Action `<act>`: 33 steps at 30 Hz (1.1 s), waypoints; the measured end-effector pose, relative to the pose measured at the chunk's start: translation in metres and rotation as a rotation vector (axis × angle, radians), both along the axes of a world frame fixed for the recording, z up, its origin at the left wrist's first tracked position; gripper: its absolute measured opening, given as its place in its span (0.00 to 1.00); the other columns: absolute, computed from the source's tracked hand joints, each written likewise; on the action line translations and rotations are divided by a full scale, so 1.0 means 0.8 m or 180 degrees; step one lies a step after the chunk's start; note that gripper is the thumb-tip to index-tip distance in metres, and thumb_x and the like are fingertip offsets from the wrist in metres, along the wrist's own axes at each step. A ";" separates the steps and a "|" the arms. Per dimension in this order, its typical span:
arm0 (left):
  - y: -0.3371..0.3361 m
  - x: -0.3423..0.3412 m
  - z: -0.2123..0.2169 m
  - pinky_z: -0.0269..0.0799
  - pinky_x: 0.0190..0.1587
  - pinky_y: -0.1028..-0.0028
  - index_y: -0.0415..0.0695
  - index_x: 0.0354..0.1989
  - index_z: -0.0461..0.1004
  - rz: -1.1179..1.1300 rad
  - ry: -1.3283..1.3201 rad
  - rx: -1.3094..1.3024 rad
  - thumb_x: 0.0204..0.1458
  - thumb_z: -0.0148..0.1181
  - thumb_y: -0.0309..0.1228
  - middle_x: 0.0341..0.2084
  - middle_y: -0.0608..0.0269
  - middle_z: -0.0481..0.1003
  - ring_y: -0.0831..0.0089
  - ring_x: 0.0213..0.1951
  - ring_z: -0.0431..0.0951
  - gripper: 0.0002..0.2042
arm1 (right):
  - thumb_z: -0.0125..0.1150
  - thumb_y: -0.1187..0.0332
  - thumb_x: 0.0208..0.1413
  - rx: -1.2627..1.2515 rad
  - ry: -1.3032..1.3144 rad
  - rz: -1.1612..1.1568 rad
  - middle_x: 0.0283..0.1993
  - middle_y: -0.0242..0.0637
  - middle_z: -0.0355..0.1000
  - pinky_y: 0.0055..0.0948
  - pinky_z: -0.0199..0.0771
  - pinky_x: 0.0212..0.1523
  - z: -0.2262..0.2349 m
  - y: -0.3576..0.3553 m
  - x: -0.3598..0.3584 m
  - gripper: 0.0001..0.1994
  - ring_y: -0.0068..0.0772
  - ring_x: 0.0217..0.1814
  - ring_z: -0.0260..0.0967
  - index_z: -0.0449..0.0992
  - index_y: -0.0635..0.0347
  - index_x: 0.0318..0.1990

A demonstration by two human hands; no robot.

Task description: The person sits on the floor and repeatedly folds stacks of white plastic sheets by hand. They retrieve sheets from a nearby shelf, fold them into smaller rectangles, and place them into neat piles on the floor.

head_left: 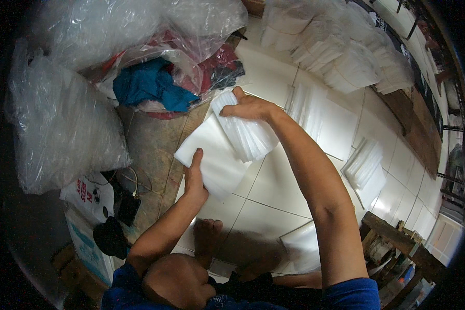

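Note:
Both hands hold a stack of thin white plastic sheets [214,155] over the tiled floor. My left hand [194,178] grips its near left edge, the thumb on top and the fingers hidden underneath. On the far side, my right hand [248,107] is closed around a folded-over part of the stack [248,137], whose many layered edges fan out toward the right. I cannot tell whether the folded part is separate from the flat sheets below it. Under the right forearm and beyond it lies another pile of white sheets [333,126].
Big clear plastic sacks [67,119] fill the left, one holding blue cloth [152,85]. Banded bundles of translucent plastic [351,67] stand at the far right. More white sheets [367,173] lie on the right tiles, near a wooden frame [392,237]. My bare foot [207,232] is close below.

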State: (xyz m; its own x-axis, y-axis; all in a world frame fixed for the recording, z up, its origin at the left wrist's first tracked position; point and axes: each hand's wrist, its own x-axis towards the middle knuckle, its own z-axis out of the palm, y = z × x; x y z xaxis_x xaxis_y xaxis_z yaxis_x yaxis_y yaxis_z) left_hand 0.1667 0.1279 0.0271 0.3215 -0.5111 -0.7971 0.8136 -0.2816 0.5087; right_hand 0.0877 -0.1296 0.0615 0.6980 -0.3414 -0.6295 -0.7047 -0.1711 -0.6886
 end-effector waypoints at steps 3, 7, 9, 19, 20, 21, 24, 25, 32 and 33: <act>0.002 0.001 -0.002 0.67 0.61 0.56 0.41 0.66 0.59 -0.0010 0.0015 0.0007 0.58 0.55 0.52 0.57 0.51 0.70 0.55 0.56 0.73 0.34 | 0.60 0.38 0.39 0.0050 0.0034 0.0002 0.65 0.66 0.61 0.39 0.62 0.65 0.003 0.007 0.001 0.54 0.56 0.67 0.62 0.46 0.69 0.67; -0.002 -0.003 0.010 0.67 0.62 0.56 0.41 0.66 0.59 -0.0013 0.0004 -0.0003 0.59 0.54 0.51 0.58 0.51 0.70 0.55 0.57 0.72 0.34 | 0.59 0.40 0.43 -0.0409 0.0007 -0.0018 0.59 0.68 0.66 0.41 0.66 0.62 0.006 0.023 0.001 0.53 0.60 0.61 0.67 0.45 0.69 0.68; 0.000 -0.002 0.013 0.66 0.63 0.57 0.41 0.66 0.58 -0.0023 0.0007 -0.0079 0.59 0.55 0.51 0.58 0.52 0.69 0.55 0.58 0.71 0.33 | 0.58 0.41 0.46 -0.0634 0.0070 0.0109 0.55 0.68 0.69 0.44 0.69 0.59 0.030 0.044 0.005 0.53 0.61 0.57 0.70 0.43 0.69 0.70; -0.001 -0.009 0.037 0.60 0.67 0.57 0.53 0.69 0.57 0.0541 0.0066 -0.0154 0.64 0.23 0.61 0.65 0.60 0.62 0.59 0.65 0.63 0.34 | 0.67 0.47 0.50 -0.1554 -0.0841 -0.0147 0.50 0.63 0.69 0.52 0.63 0.61 0.054 0.211 -0.013 0.45 0.61 0.50 0.69 0.57 0.78 0.62; 0.003 -0.003 0.024 0.60 0.67 0.57 0.53 0.68 0.58 0.0533 0.0185 -0.0384 0.64 0.23 0.62 0.65 0.60 0.63 0.59 0.65 0.64 0.34 | 0.66 0.48 0.50 -0.1516 -0.0892 -0.0072 0.55 0.65 0.66 0.52 0.60 0.64 0.055 0.217 -0.019 0.44 0.60 0.56 0.67 0.56 0.78 0.63; 0.004 0.002 0.017 0.60 0.67 0.57 0.53 0.68 0.59 0.0523 0.0314 -0.0611 0.64 0.24 0.62 0.65 0.60 0.63 0.59 0.65 0.64 0.34 | 0.64 0.51 0.53 -0.1390 -0.0645 -0.0007 0.66 0.63 0.56 0.54 0.49 0.69 0.067 0.224 -0.025 0.43 0.59 0.67 0.56 0.54 0.77 0.65; 0.012 0.010 0.009 0.62 0.66 0.58 0.54 0.67 0.62 0.0636 0.0529 -0.0541 0.63 0.25 0.64 0.64 0.61 0.65 0.58 0.63 0.66 0.35 | 0.62 0.52 0.55 -0.1336 -0.0502 0.0288 0.68 0.63 0.54 0.57 0.51 0.68 0.075 0.232 -0.029 0.43 0.61 0.69 0.54 0.50 0.75 0.68; 0.010 0.010 0.013 0.62 0.65 0.58 0.54 0.66 0.62 0.0690 0.0576 -0.0400 0.62 0.26 0.64 0.63 0.61 0.66 0.58 0.63 0.66 0.35 | 0.61 0.53 0.55 -0.1390 -0.0475 0.0309 0.68 0.63 0.53 0.57 0.52 0.67 0.075 0.235 -0.030 0.43 0.61 0.68 0.54 0.50 0.74 0.68; 0.025 0.012 0.030 0.64 0.62 0.57 0.51 0.66 0.60 0.0480 0.0370 -0.0704 0.61 0.43 0.60 0.60 0.58 0.66 0.59 0.60 0.67 0.32 | 0.54 0.59 0.56 -0.3133 -0.0320 -0.0152 0.66 0.60 0.56 0.50 0.61 0.57 0.021 0.298 0.005 0.35 0.55 0.63 0.58 0.56 0.70 0.67; 0.031 0.015 0.024 0.66 0.60 0.57 0.50 0.65 0.60 0.0409 0.0263 -0.0756 0.59 0.48 0.59 0.58 0.57 0.66 0.59 0.59 0.68 0.32 | 0.52 0.60 0.57 -0.3388 -0.0282 -0.0189 0.66 0.60 0.56 0.49 0.62 0.57 0.022 0.305 0.009 0.33 0.56 0.63 0.58 0.57 0.70 0.67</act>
